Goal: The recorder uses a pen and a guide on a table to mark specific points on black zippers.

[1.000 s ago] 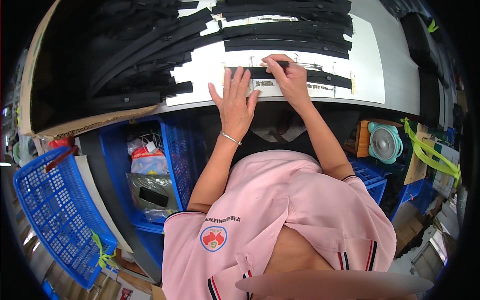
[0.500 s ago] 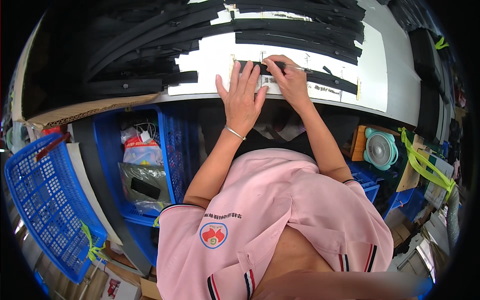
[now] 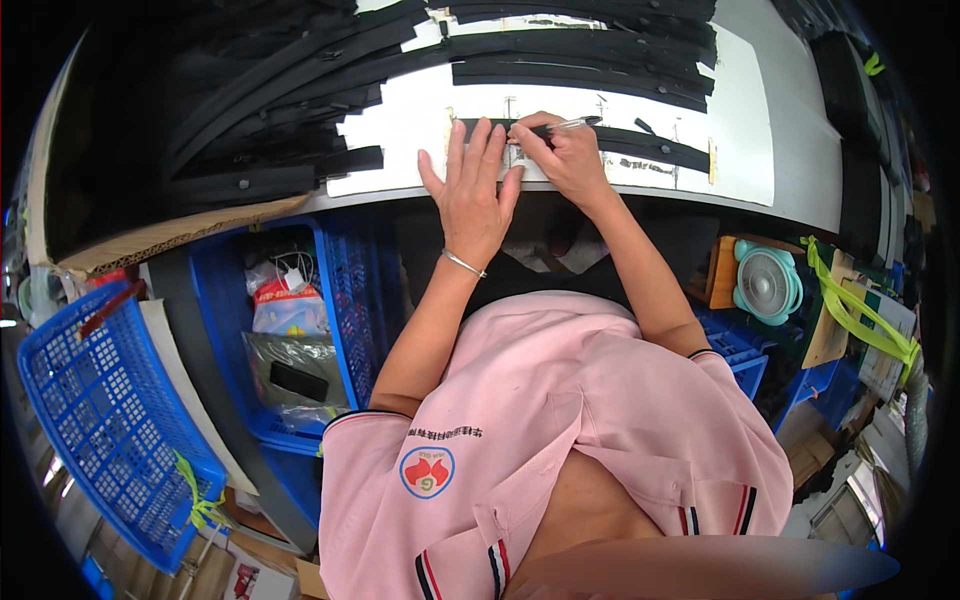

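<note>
Pen (image 3: 560,126) in right hand (image 3: 568,158) over black strip (image 3: 640,146).

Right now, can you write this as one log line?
left hand: flat on strip | right hand: holds pen | table: white

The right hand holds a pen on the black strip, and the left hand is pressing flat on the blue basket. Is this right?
Not quite. In the head view the left hand presses flat on the white table beside the black strip, not on a basket. The right hand does hold the pen.
</note>
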Motion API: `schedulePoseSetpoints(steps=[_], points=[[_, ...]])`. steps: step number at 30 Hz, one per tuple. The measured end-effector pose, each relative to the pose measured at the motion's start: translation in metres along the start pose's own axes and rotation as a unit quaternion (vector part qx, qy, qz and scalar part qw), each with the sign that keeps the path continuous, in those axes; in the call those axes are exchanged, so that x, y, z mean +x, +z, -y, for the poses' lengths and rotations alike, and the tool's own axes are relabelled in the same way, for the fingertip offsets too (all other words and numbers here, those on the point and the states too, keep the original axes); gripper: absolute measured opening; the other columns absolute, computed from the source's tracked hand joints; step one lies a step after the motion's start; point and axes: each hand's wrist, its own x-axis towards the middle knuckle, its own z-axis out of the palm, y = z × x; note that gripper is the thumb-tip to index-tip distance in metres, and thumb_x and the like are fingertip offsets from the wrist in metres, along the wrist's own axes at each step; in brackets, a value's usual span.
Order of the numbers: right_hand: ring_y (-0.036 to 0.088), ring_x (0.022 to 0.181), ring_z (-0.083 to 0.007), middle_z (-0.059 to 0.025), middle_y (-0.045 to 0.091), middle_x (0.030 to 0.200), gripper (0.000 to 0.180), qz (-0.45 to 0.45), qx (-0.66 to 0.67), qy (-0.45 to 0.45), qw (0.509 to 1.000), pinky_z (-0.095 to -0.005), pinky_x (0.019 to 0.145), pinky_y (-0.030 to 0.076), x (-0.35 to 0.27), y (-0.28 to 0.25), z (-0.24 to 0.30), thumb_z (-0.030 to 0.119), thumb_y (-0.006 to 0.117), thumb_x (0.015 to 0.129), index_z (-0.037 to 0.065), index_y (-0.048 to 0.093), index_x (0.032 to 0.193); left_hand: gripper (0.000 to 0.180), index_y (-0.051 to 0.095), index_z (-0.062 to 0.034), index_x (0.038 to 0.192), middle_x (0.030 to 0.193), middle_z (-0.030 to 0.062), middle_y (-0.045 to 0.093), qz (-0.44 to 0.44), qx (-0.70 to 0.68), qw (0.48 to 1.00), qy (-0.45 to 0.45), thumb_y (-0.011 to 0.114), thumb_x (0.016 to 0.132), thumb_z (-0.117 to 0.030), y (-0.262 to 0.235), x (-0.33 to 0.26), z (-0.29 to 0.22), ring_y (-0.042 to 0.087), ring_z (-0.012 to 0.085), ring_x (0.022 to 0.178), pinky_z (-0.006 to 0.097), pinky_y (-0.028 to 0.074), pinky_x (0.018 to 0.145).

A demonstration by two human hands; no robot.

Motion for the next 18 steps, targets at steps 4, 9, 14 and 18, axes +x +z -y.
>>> schedulePoseSetpoints(steps=[4, 9, 14, 18], points=[[0.068, 0.073, -0.0092, -0.0074, 0.076, 0.09, 0.019, 0.024, -0.007, -0.022, 0.999, -0.0259, 0.066, 0.053, -0.001, -0.004, 0.001, 0.01, 0.066, 0.098, -0.006, 0.074, 0.094, 0.052, 0.061, -0.0106, 0.14, 0.147, 0.0066, 0.057, -0.002, 0.005, 1.0, 0.007, 0.071, 0.093, -0.028, 0.002, -0.001, 0.001, 0.042, 0.0301, 0.146, 0.063, 0.01, 0.119], [0.063, 0.073, -0.007, -0.0043, 0.075, 0.091, 0.021, -0.078, 0.116, 0.085, 0.987, -0.0229, 0.066, 0.049, -0.013, -0.036, 0.018, 0.011, 0.063, 0.1, -0.005, 0.073, 0.091, 0.052, 0.06, -0.011, 0.141, 0.147, 0.0063, 0.057, -0.001, 0.014, 1.0, 0.007, 0.072, 0.093, -0.027, 0.001, -0.002, 0.002, 0.041, 0.03, 0.147, 0.062, 0.009, 0.12], [0.06, 0.074, -0.0063, -0.004, 0.073, 0.087, 0.021, -0.177, 0.009, 0.113, 0.978, -0.0228, 0.067, 0.048, -0.023, -0.074, -0.009, 0.013, 0.061, 0.102, -0.002, 0.073, 0.096, 0.053, 0.06, -0.0106, 0.142, 0.148, 0.006, 0.057, -0.002, 0.023, 1.0, 0.013, 0.072, 0.093, -0.027, 0.001, -0.002, 0.003, 0.04, 0.0303, 0.147, 0.061, 0.008, 0.12], [0.061, 0.067, -0.0078, -0.0052, 0.073, 0.084, 0.021, -0.177, -0.004, 0.088, 0.98, -0.0244, 0.062, 0.047, -0.025, -0.073, -0.031, 0.012, 0.064, 0.1, -0.005, 0.072, 0.091, 0.054, 0.058, -0.0108, 0.144, 0.151, 0.0068, 0.055, 0.005, 0.025, 1.0, 0.011, 0.072, 0.093, -0.026, 0.002, -0.002, 0.0, 0.039, 0.0304, 0.149, 0.061, 0.006, 0.121]])
